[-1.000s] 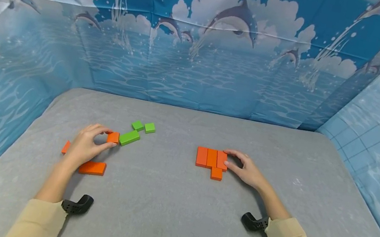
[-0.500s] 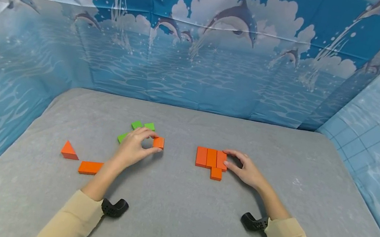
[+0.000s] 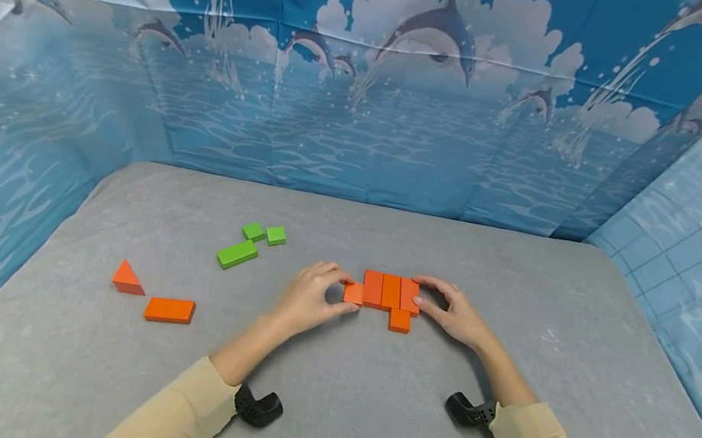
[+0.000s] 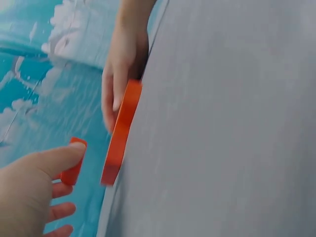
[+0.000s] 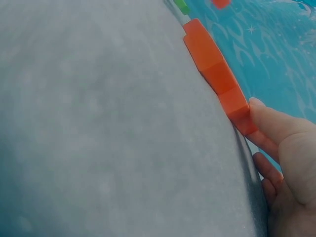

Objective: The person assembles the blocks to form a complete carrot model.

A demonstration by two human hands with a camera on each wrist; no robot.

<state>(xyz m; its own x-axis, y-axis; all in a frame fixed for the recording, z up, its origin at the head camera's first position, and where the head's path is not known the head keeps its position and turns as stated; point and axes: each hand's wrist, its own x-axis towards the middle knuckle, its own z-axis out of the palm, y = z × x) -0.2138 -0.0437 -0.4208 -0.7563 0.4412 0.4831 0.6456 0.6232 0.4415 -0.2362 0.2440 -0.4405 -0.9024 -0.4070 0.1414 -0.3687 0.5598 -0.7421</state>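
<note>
Between the thumb and fingertips of my left hand is a small square orange block, held by its near and far sides. It is at the left end of a row of orange blocks; whether it touches them I cannot tell. In the left wrist view the thumb lies along the small block, apart from the row. My right hand pinches the row's rightmost block, thumb at its near corner, a finger at the far one. One small orange block sits against the row's near side.
Left on the grey table lie an orange triangular block and an orange rectangular block. Further back are a green rectangular block and two small green blocks. A dolphin-print curtain hangs behind the table.
From beside the green blocks, my left hand has carried the small orange block right to the row, uncovering the triangular and rectangular orange blocks. My right hand has stayed put on the row.
</note>
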